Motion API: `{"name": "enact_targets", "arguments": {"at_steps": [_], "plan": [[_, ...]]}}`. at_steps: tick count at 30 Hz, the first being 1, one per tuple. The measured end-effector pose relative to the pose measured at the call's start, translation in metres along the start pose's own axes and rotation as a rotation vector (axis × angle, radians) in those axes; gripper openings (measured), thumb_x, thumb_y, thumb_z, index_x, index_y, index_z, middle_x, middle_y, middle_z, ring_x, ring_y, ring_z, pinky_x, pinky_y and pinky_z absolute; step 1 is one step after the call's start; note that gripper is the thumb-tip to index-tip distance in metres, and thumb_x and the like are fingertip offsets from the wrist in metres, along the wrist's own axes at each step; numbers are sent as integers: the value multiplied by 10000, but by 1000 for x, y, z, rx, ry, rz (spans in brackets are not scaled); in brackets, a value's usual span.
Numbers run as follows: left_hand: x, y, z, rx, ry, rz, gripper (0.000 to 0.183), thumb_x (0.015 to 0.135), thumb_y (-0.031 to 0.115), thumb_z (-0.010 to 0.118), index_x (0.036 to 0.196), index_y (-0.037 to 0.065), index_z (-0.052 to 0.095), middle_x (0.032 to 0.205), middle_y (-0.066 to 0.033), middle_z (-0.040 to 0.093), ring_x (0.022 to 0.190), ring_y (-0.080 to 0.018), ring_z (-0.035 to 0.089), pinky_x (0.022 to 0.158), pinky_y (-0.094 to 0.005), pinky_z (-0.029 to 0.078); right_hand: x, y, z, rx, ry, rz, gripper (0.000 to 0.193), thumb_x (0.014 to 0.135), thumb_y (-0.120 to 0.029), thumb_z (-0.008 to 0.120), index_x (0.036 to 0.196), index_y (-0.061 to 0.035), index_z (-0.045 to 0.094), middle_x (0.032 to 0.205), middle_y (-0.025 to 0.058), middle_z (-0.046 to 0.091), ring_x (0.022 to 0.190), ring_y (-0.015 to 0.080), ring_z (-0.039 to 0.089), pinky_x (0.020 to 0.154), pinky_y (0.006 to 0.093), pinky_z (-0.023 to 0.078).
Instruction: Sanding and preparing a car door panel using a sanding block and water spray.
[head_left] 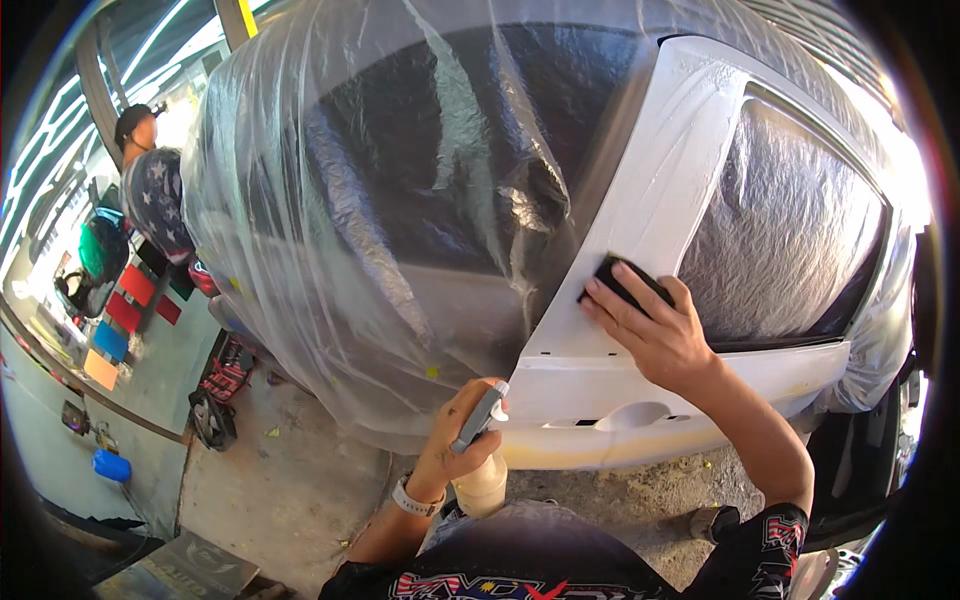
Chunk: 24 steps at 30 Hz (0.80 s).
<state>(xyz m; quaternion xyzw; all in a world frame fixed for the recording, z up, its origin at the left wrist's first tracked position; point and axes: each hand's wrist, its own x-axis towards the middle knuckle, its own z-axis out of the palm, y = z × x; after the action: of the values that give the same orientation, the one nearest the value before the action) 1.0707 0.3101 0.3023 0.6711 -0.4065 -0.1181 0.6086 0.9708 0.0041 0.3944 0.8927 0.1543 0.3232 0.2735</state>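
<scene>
My left hand (447,440) is wrapped round the neck of a spray bottle (482,488) with a grey-and-white trigger head and a pale, cream-coloured body. It holds the bottle low in front of me, beside the car door's lower left edge. Under the fingers of my right hand (662,338) is a black hand pad (603,272), possibly a sanding block. That hand presses it flat against the white door frame (668,170), left of the window. The door (690,375) looks wet in streaks, with a yellowish patch below the handle recess (632,415).
Clear plastic sheeting (290,220) wraps the car body to the left, and crinkled film (790,220) covers the door's window. A person (155,190) stands at the far left. Coloured panels (125,312), a blue container (111,465) and a black-and-red crate (226,368) lie beyond the concrete floor (290,480).
</scene>
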Motion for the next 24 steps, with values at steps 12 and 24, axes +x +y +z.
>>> {"name": "enact_targets", "arguments": {"at_steps": [12, 24], "plan": [[-14, -2, 20, -8, 131, -34, 506, 742, 44, 571, 1244, 7, 618, 969, -33, 627, 857, -125, 556, 763, -278, 456, 17, 104, 4, -85, 212, 385, 601, 896, 1, 550, 1429, -238, 692, 1604, -21, 555, 1509, 225, 461, 1121, 481, 343], [-23, -6, 31, 83, 149, -32, 548, 759, 45, 582, 1304, 10, 617, 1085, -92, 687, 947, -215, 651, 872, -334, 512, 12, 120, -14, -81, 187, 344, 551, 923, -4, 567, 1391, -251, 718, 1600, -23, 560, 1508, 214, 464, 1105, 464, 341]]}}
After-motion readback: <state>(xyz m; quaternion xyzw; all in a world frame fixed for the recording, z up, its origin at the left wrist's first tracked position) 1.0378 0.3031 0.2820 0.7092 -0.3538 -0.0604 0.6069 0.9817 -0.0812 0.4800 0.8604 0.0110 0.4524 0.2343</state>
